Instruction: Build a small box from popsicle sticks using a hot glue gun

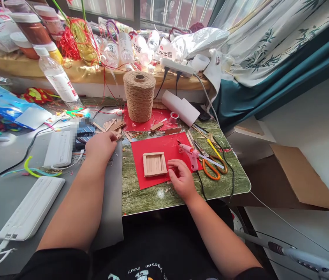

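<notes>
A small square panel of wooden sticks (pixel 154 163) lies on a red paper sheet (pixel 164 147) on the green cutting mat (pixel 182 190). My right hand (pixel 182 179) rests on the red sheet just right of the panel, fingers loosely curled, nothing visible in them. My left hand (pixel 101 144) reaches to a pile of loose wooden sticks (pixel 113 126) at the mat's left edge, fingers bent down onto them. A pink glue gun (pixel 190 152) lies right of the panel, close to my right hand.
A big spool of jute twine (pixel 139 96) stands behind the red sheet. Orange-handled scissors (pixel 213 167) lie at the mat's right. White power banks (pixel 32 212) and cables lie at left. Bottles and jars crowd the windowsill. A cardboard sheet (pixel 301 175) lies at right.
</notes>
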`<state>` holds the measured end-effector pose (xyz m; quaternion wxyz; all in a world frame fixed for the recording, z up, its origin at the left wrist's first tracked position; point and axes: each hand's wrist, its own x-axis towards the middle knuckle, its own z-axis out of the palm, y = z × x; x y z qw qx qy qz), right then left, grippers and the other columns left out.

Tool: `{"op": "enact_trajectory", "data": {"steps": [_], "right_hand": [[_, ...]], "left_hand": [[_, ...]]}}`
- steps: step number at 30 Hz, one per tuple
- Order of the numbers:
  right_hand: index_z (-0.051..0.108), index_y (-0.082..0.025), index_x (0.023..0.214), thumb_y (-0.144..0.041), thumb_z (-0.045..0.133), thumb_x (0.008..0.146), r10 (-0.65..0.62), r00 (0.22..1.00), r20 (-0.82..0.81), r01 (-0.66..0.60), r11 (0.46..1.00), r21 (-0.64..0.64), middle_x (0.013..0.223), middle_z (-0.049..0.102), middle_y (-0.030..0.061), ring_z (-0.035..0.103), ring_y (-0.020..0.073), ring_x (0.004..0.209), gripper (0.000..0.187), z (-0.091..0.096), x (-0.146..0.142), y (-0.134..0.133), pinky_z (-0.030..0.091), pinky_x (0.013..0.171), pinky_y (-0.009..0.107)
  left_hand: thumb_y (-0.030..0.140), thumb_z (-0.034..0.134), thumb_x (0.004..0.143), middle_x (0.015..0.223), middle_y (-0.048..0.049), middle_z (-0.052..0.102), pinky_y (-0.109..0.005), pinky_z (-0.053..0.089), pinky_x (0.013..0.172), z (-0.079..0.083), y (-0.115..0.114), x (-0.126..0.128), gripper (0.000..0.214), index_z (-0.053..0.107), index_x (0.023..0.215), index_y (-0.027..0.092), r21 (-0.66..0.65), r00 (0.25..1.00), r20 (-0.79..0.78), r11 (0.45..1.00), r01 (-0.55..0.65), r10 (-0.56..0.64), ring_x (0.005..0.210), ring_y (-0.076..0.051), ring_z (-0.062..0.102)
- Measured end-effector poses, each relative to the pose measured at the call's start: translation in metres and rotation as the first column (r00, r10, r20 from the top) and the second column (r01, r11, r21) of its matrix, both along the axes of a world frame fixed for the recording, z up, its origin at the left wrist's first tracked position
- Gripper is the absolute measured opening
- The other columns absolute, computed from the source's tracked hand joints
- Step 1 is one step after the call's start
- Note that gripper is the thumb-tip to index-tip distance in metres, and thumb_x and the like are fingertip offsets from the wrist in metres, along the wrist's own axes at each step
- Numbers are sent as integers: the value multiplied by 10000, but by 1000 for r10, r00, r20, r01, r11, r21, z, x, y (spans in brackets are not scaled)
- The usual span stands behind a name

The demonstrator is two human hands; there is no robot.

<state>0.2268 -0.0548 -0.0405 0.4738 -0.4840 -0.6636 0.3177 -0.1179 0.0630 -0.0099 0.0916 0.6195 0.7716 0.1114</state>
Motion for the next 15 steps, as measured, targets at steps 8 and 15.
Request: {"op": "enact_trajectory", "data": {"steps": [8, 15], "right_hand": [[651, -244, 1102, -336, 643, 959, -482, 862, -156, 506, 841, 193, 1060, 620, 87, 650, 271, 977, 171, -9, 54, -18, 562, 915, 490], [573, -184, 1364, -419, 825, 821, -310, 948, -72, 297, 943, -148, 1338, 670, 166, 662, 313, 1231, 643, -24, 79, 25, 510, 1100, 550]], "left_hand": [[349, 607, 899, 1065, -105, 772, -429, 499, 880, 12, -9, 15, 224, 771, 1016, 251, 207, 998, 50, 978, 36, -47, 1043, -341, 685], [512, 650, 924, 822, -41, 762, -325, 544, 688, 3, -23, 72, 344, 727, 1084, 218, 290, 633, 671, 923, 253, -385, 685, -189, 684]]}}
